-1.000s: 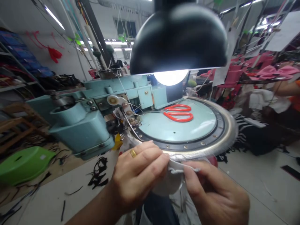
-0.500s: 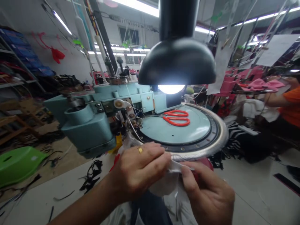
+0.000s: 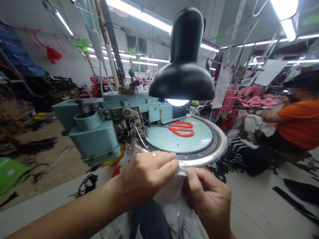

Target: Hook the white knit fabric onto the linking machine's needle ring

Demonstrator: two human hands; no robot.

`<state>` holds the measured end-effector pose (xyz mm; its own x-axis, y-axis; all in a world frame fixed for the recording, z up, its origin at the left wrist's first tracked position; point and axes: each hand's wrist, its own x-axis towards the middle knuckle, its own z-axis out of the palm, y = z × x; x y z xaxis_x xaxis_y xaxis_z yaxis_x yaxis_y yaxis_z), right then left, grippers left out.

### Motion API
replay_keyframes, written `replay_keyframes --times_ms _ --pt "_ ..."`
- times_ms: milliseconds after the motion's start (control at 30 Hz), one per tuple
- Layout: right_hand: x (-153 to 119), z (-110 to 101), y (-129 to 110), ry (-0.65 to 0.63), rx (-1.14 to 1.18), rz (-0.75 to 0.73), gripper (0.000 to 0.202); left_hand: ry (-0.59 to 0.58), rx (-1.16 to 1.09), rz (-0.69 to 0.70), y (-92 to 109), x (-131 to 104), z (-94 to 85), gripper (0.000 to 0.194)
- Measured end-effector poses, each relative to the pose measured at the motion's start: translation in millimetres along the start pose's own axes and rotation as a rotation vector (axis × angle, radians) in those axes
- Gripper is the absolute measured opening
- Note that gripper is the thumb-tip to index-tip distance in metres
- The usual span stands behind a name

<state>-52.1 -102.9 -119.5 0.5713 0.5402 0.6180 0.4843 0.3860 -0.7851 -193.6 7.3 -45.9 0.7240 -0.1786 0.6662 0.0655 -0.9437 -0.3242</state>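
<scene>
White knit fabric (image 3: pixel 171 194) hangs from the near rim of a round dial linking machine (image 3: pixel 220 146), whose metal edge is ringed with fine points. My left hand (image 3: pixel 147 174), a gold ring on one finger, lies over the rim with its fingers together, pressing the fabric there. Its fingertips cover part of the edge. Just to the right, my right hand (image 3: pixel 210 196) pinches the fabric's upper edge between thumb and forefinger, close under the points. Red-handled scissors (image 3: pixel 184 128) rest on the dial's pale blue top, blades toward the sewing head (image 3: pixel 137 121).
A lit black lamp (image 3: pixel 183 81) hangs low over the dial. The pale blue motor housing (image 3: pixel 94 139) stands left. A green stool (image 3: pixel 11 174) and dark scraps (image 3: pixel 87 184) are on the floor. To the right sits a person in an orange top (image 3: pixel 299 122) beside dark fabric (image 3: pixel 251 154).
The view has shifted, showing more of the lamp and the person on the right. My right hand has come closer to my left along the fabric edge; both keep their hold.
</scene>
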Motion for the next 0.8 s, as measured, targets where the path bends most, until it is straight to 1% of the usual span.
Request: replay_keyframes --times_ms 100,233,300,467,567,700,800 --pt "0.6 0.2 -0.7 0.011 -0.029 0.003 0.013 0.028 -0.017 0.008 1.0 2.6 0.1 0.016" --pt "1.1 0.2 -1.0 0.011 -0.032 -0.006 0.013 0.003 -0.068 -0.059 2.3 3.3 2.3 0.014" --pt "1.3 -0.4 -1.0 0.014 -0.015 -0.017 0.014 0.018 -0.077 -0.075 2.4 1.7 3.2 0.012" --pt "2.1 -1.0 -0.4 0.002 -0.019 -0.001 0.016 0.067 -0.052 0.019 -0.2 -1.9 5.3 0.012" --pt "3.3 -0.3 -0.4 0.004 -0.025 0.013 0.018 0.043 -0.063 -0.007 -0.5 -0.2 6.0 0.011" --pt "4.4 0.8 0.1 0.018 -0.015 0.017 0.018 0.048 -0.062 -0.004 2.1 3.0 6.0 0.014" --pt "3.9 1.6 1.5 0.016 0.005 0.018 0.018 0.034 -0.063 -0.034 3.5 4.8 6.1 0.013"
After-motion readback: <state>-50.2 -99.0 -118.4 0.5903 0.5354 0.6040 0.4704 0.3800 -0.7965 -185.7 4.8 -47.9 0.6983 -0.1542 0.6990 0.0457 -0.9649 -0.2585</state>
